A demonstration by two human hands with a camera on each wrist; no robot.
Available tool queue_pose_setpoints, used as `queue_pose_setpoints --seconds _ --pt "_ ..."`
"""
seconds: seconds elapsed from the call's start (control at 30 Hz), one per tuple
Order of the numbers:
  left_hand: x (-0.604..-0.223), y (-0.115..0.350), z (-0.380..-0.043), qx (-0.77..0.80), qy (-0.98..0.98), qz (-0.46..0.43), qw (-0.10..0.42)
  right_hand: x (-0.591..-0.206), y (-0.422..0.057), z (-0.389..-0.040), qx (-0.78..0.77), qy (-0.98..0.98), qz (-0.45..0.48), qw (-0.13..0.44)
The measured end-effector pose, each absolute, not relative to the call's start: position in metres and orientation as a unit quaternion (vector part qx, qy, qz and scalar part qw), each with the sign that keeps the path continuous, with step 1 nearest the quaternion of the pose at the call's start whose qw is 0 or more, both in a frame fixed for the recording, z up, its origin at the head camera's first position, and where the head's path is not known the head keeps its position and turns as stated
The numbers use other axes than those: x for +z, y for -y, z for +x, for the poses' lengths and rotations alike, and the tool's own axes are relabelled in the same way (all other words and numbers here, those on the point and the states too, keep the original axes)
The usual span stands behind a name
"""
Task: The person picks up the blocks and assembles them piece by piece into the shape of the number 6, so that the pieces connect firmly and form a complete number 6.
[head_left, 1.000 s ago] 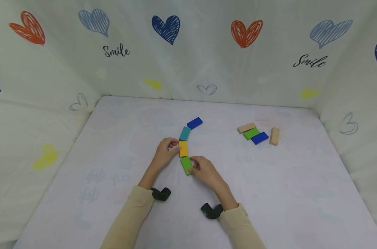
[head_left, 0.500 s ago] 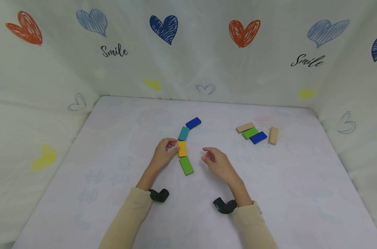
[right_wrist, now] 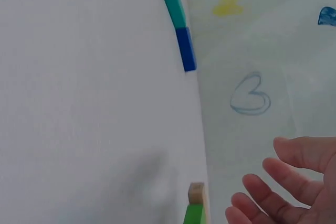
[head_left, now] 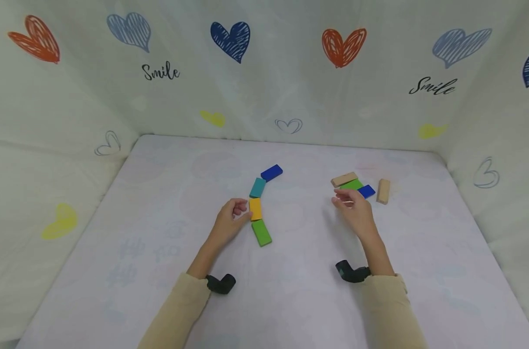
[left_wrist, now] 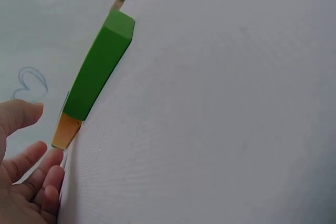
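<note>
A curved row of flat blocks lies on the table: blue [head_left: 271, 172], teal [head_left: 257, 187], yellow [head_left: 255, 209] and green [head_left: 262, 233]. Beside the yellow block is my left hand [head_left: 230, 220], its fingers loosely bent and holding nothing; the left wrist view has the thumb [left_wrist: 23, 115] apart from the fingers. My right hand [head_left: 355, 211] hovers over the front of the right-hand cluster, holding nothing, with its fingers spread in the right wrist view. It partly covers a green block [head_left: 352, 184] and a blue block [head_left: 367, 191]; a plain wooden block [head_left: 344, 179] lies behind them.
Another plain wooden block [head_left: 383, 191] lies apart at the right of the cluster. A white cloth printed with hearts hangs behind and at the sides of the table [head_left: 290, 300]. Each wrist wears a black camera mount [head_left: 352, 272].
My right hand has left the green block in the row and travelled right and away from me to the cluster. My left hand has drawn back slightly. The blocks stay put.
</note>
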State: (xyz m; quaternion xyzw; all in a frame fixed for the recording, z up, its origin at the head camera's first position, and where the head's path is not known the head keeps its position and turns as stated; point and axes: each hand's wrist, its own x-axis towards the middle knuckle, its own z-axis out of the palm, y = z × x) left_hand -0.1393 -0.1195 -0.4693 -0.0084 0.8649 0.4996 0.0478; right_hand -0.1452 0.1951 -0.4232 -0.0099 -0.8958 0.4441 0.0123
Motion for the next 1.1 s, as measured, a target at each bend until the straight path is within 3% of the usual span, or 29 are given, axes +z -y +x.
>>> queue_pose_setpoints --seconds 0.37,0.77,1.1 --pt "-0.464 0.114 -0.113 0.49 -0.869 -0.042 0.048 -0.425 -0.243 -0.159 0.411 0.896 -0.158 0.05" --pt "-0.466 0.106 -0.094 0.499 -0.863 -0.066 0.043 -0.44 -0.274 -0.169 0.408 0.88 -0.235 0.062" --pt "-0.47 0.098 -0.087 0.482 -0.874 -0.055 0.02 -0.446 -0.283 -0.175 0.401 0.874 -0.273 0.017"
